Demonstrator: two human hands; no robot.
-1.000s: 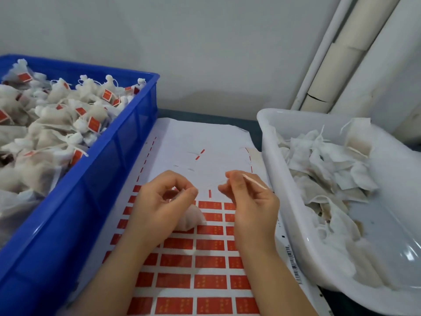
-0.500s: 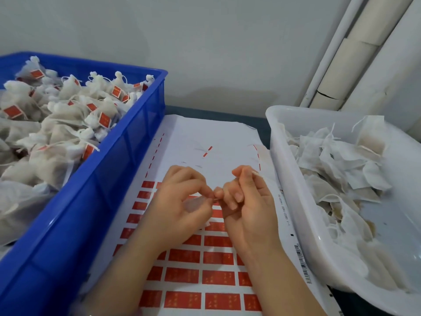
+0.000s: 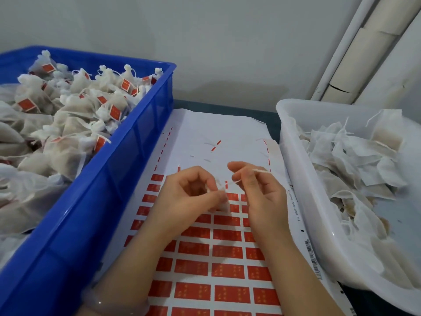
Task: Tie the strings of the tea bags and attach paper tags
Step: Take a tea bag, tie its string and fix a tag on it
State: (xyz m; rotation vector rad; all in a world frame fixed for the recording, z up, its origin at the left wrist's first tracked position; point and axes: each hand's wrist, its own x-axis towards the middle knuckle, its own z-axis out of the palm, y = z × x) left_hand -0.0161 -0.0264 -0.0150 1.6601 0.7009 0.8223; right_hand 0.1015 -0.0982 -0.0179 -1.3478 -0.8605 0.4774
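1. My left fingers (image 3: 200, 176) pinched the small white mesh tea bag (image 3: 222, 206), just below them and above the sheet of red rectangular paper tags (image 3: 227, 270). My right fingers (image 3: 246, 179) were clamped on its thin white string (image 3: 262, 171).
2. I judged that a steady pull away from my left fingers would seat the knot snugly.
3. The knot was hidden behind my left fingers, and the bag was mostly covered.

Blue crate (image 3: 127, 169) of whitish tea bags (image 3: 68, 124) with red tags (image 3: 115, 112); white sheet (image 3: 218, 131) gridded with red labels (image 3: 227, 252) (gold print); white tub (image 3: 293, 133).
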